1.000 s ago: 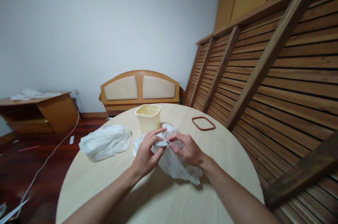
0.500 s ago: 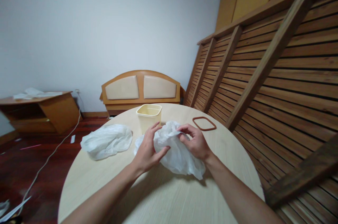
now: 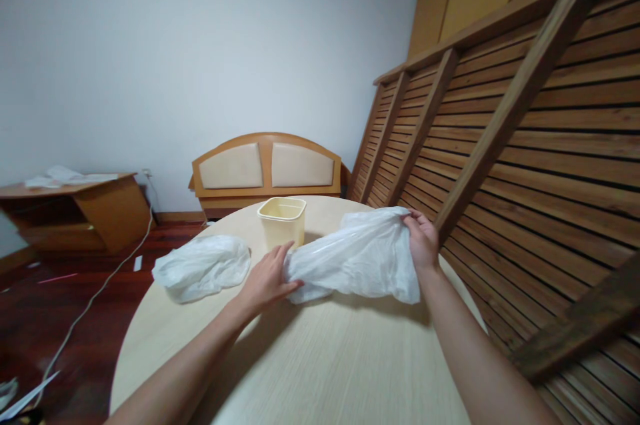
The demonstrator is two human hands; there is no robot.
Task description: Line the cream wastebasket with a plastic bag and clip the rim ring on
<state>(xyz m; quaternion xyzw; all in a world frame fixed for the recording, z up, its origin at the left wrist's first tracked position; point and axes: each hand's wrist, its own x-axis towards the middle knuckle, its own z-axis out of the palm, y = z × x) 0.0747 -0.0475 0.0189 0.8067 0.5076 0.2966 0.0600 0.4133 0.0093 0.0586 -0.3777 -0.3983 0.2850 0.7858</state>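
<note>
A: Position of the white bag (image 3: 357, 258)?
B: Between the 2 hands, over the round table (image 3: 345, 358). Long axis ran left to right, the right end a little higher, shadow below.

A: Fingers?
B: Right hand (image 3: 423, 238) pinched the upper right corner between thumb and fingertips; the bag hung leftward from there. Left hand (image 3: 265, 278) sat at the opposite end, thumb and fingers spread, thumb over the edge. Could not tell whether it pressed. Both hands were at the bag, 1 per end, neither clearly nearer.

A: Containers?
B: 1 pale yellow bin (image 3: 283, 231), upright, open-topped, just beyond the left fingers. Nothing rose above its rim; floor hidden. Crumpled second bag (image 3: 203, 268) lay left of the left hand; contents, if any, not discernible.
</note>
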